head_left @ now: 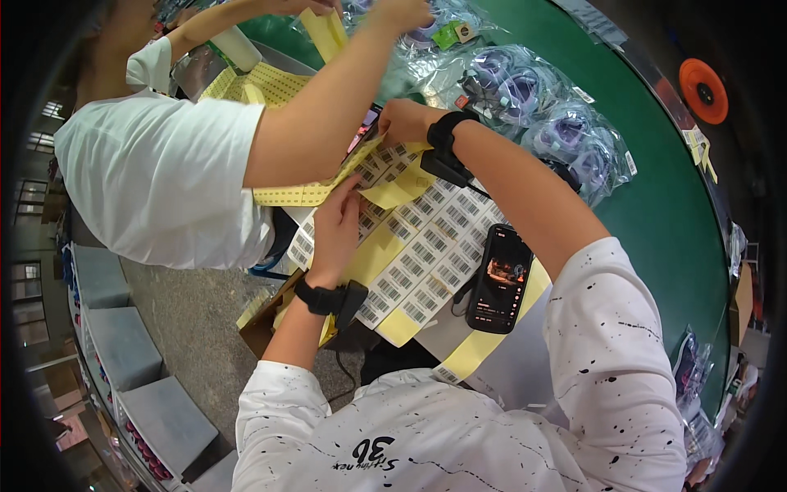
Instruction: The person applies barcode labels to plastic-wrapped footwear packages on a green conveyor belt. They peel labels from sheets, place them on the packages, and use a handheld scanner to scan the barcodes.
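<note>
Sheets of white barcode labels (438, 242) with yellow backing paper lie in front of me. My left hand (336, 228) is at their left edge, its fingers bent together on the label sheet. Farther up, my right hand (403, 121) has its fingers closed at the sheet's far edge, with the fingertips partly hidden. Between my hands a strip of yellow backing paper (399, 189) curls up from the labels. To the right of the labels lies a black phone (498, 279) with a lit screen. Both my wrists wear black straps with small devices.
A co-worker in a white shirt (164, 176) reaches across from the left, the forearm close to my hands, over yellow label sheets (283, 86). Bagged purple goods (525, 90) cover the far side of the green table (656, 238). Grey bins (123, 344) line the lower left.
</note>
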The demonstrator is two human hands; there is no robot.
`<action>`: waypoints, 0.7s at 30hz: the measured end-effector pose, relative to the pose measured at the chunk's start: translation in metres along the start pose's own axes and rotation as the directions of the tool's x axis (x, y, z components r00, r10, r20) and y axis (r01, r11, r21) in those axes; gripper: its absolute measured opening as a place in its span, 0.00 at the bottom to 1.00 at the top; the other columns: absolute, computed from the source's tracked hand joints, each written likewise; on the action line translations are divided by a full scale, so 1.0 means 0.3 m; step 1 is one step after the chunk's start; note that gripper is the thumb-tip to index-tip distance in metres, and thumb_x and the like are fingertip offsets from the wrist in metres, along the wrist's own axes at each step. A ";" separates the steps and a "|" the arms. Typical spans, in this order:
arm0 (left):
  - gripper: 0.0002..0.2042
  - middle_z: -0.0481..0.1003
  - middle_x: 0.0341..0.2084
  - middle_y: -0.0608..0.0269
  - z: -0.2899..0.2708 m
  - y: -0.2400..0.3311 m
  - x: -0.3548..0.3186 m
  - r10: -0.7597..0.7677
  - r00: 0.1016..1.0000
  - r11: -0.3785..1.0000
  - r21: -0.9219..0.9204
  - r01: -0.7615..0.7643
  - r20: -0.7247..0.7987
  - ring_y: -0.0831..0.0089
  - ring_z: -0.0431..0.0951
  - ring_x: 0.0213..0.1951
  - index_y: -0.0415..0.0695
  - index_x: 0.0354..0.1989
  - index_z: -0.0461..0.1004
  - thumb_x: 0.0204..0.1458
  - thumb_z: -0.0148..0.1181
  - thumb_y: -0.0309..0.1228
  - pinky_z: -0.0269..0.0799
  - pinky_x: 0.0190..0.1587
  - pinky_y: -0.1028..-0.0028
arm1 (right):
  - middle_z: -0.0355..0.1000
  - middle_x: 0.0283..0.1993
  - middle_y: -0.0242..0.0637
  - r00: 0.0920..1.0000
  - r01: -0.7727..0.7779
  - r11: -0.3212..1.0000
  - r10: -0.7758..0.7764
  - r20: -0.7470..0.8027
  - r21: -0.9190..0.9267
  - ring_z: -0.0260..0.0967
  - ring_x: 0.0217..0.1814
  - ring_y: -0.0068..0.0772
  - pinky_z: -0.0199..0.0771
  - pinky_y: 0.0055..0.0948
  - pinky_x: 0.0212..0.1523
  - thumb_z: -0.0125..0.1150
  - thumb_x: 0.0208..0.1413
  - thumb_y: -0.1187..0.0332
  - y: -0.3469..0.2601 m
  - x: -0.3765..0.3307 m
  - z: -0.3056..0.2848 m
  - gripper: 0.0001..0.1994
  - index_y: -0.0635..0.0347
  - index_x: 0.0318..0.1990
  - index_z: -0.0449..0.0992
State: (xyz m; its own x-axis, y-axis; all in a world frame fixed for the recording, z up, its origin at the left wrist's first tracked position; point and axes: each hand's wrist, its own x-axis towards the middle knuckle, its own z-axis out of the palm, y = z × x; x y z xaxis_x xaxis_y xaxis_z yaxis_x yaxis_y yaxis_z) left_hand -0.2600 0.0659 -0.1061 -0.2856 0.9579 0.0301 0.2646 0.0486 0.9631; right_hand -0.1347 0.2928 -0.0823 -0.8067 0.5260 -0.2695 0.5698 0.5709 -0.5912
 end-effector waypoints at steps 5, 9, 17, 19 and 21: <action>0.12 0.76 0.34 0.60 0.018 0.022 0.103 -0.144 0.990 0.989 -0.021 0.144 0.006 0.80 0.74 0.29 0.36 0.51 0.71 0.62 0.50 0.26 0.72 0.26 0.80 | 0.79 0.35 0.42 0.993 -0.080 0.993 0.072 0.094 0.084 0.77 0.34 0.37 0.76 0.34 0.38 0.73 0.38 0.64 -0.004 0.007 -0.030 0.16 0.61 0.37 0.83; 0.10 0.75 0.26 0.63 0.044 0.041 0.137 -0.228 0.974 0.973 0.038 0.228 -0.019 0.83 0.70 0.20 0.35 0.46 0.74 0.61 0.52 0.28 0.69 0.21 0.81 | 0.79 0.30 0.39 0.983 -0.082 0.997 0.083 0.163 -0.010 0.74 0.29 0.32 0.73 0.33 0.31 0.72 0.38 0.67 -0.034 0.013 -0.054 0.16 0.63 0.37 0.82; 0.09 0.73 0.21 0.65 0.036 0.070 0.160 -0.305 0.951 0.952 -0.018 0.306 0.041 0.81 0.70 0.16 0.35 0.41 0.75 0.59 0.54 0.29 0.68 0.19 0.79 | 0.79 0.32 0.43 0.984 -0.053 0.997 0.061 0.169 -0.050 0.76 0.33 0.37 0.74 0.35 0.34 0.74 0.35 0.63 -0.041 0.020 -0.040 0.19 0.64 0.36 0.82; 0.08 0.73 0.20 0.66 0.030 0.081 0.180 -0.359 0.926 0.921 -0.120 0.372 0.113 0.80 0.69 0.15 0.35 0.37 0.74 0.58 0.54 0.29 0.67 0.18 0.78 | 0.79 0.32 0.43 0.990 -0.049 0.998 0.043 0.131 0.046 0.76 0.33 0.37 0.74 0.35 0.35 0.74 0.34 0.62 -0.022 0.016 -0.024 0.19 0.62 0.36 0.82; 0.08 0.71 0.18 0.66 0.039 0.100 0.194 -0.392 0.913 0.913 -0.076 0.401 0.111 0.81 0.69 0.15 0.35 0.36 0.75 0.57 0.56 0.29 0.65 0.17 0.79 | 0.79 0.32 0.42 0.992 -0.047 0.997 0.040 0.117 0.057 0.76 0.33 0.37 0.74 0.35 0.35 0.74 0.34 0.61 -0.021 0.018 -0.013 0.19 0.61 0.36 0.82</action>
State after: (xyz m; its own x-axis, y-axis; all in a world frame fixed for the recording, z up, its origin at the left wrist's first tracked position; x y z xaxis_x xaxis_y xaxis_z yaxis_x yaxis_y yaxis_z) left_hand -0.2578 0.1265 -0.0786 -0.2622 0.8873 -0.3795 0.0574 0.4069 0.9117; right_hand -0.1422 0.2945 -0.0770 -0.7958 0.4715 -0.3800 0.5974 0.5083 -0.6202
